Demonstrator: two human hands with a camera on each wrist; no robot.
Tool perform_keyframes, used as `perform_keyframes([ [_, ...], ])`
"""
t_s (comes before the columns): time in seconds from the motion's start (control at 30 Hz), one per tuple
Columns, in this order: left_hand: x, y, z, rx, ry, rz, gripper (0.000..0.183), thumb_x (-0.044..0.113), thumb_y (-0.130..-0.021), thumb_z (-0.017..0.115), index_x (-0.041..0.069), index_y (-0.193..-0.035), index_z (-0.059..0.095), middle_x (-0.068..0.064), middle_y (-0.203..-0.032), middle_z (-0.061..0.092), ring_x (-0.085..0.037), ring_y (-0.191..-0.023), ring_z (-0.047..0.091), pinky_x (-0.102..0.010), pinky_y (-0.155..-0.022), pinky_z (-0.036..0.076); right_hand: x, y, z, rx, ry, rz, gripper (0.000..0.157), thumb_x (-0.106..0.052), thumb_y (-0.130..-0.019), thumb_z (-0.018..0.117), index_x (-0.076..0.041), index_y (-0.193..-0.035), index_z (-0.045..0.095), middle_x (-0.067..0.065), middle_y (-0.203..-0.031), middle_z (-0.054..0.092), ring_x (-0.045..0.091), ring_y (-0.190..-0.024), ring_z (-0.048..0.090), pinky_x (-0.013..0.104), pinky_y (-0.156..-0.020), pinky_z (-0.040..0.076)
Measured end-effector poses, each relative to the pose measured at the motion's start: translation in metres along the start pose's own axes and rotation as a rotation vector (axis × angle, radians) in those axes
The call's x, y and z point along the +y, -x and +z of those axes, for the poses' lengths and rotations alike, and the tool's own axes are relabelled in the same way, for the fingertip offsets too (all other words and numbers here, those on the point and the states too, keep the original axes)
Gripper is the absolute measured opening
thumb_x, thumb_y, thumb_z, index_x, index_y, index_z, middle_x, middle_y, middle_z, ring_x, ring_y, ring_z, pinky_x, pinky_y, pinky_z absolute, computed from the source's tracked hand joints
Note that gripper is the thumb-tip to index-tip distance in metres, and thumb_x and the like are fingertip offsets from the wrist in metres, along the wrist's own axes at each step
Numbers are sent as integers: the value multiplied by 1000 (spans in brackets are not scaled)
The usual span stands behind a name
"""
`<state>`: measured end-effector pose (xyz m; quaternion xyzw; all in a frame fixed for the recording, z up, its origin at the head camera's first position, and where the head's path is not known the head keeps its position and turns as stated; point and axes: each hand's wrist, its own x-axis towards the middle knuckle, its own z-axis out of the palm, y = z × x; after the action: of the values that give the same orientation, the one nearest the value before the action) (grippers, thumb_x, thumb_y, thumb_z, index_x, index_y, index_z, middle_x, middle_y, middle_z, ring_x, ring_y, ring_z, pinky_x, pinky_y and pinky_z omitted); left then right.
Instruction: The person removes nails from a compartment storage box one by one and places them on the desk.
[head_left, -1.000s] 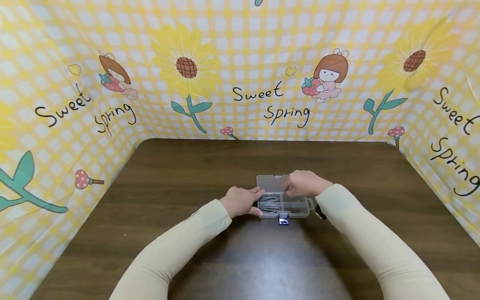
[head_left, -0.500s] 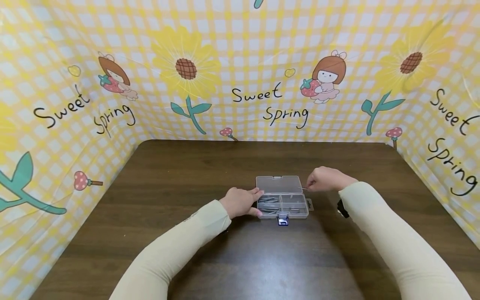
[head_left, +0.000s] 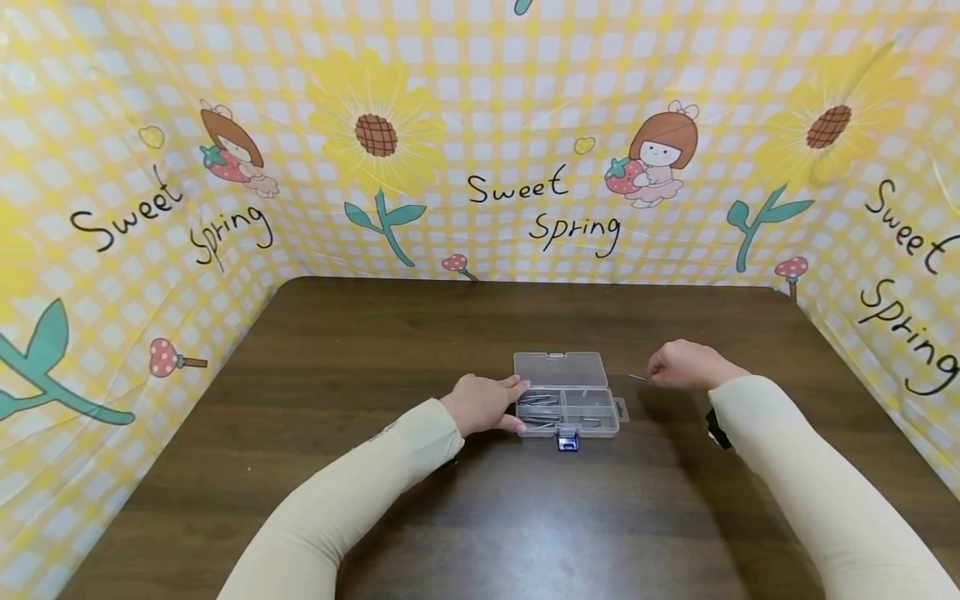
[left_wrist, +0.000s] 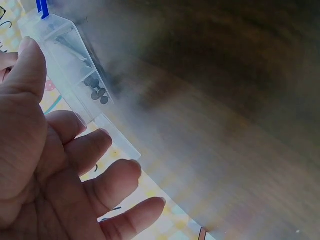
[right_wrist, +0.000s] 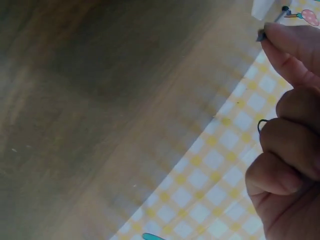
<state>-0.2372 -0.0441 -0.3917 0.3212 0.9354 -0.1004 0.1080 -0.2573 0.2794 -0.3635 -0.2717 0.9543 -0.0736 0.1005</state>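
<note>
A small clear plastic box (head_left: 588, 400) stands on the table with its lid (head_left: 558, 369) folded back. Several metal nails (head_left: 538, 418) lie in the left compartments, and a few small pieces (head_left: 590, 419) in the front right one. In the left wrist view, round dark heads (left_wrist: 95, 90) show through the box wall. My left hand (head_left: 480, 404) holds the box's left end between thumb and forefinger, the other fingers loosely spread. Right of the box, my right hand (head_left: 686, 364) pinches a thin nail (head_left: 637, 377) by thumb and fingertip, its other fingers curled in.
A blue latch (head_left: 567, 440) hangs open at the box's front, and a clear hanging tab (head_left: 621, 409) juts from its right side. The brown wooden table (head_left: 360, 333) meets a yellow checked cloth (head_left: 510, 108) behind and at both sides.
My right hand has moved from over the box to its right, carrying a nail out. My left hand has stayed at the box's left end.
</note>
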Motion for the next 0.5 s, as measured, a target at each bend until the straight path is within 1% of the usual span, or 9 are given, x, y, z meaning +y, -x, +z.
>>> perform_keyframes([
  [0.17,-1,1,1,18,7,-6,78,62,-84,53,23,-149,37,5,-148,41,-19,-76,67,-33,-59,47,4,4,6,39,39,33,10,-10,-86,64,-9,-84,73,2,-84,69,15,-72,61,39,-65,51],
  [0.27,-1,0,2,28,3,-3,77,62,-84,54,23,-149,38,5,-148,41,-19,-81,67,-34,-60,47,6,6,10,54,43,46,11,-9,-87,64,-8,-87,74,3,-86,70,19,-76,65,41,-67,52],
  [0.37,-1,0,2,29,2,0,77,62,-84,53,23,-149,38,5,-148,41,-19,-87,68,-35,-62,48,9,7,12,67,54,40,11,-8,-87,64,-8,-90,75,6,-89,71,22,-80,66,43,-68,53],
  [0.5,0,0,2,23,11,-1,76,61,-85,54,22,-149,38,5,-148,41,-19,-83,67,-35,-63,48,12,8,17,83,95,26,11,-8,-87,65,-9,-90,75,5,-89,71,22,-79,66,42,-68,53],
])
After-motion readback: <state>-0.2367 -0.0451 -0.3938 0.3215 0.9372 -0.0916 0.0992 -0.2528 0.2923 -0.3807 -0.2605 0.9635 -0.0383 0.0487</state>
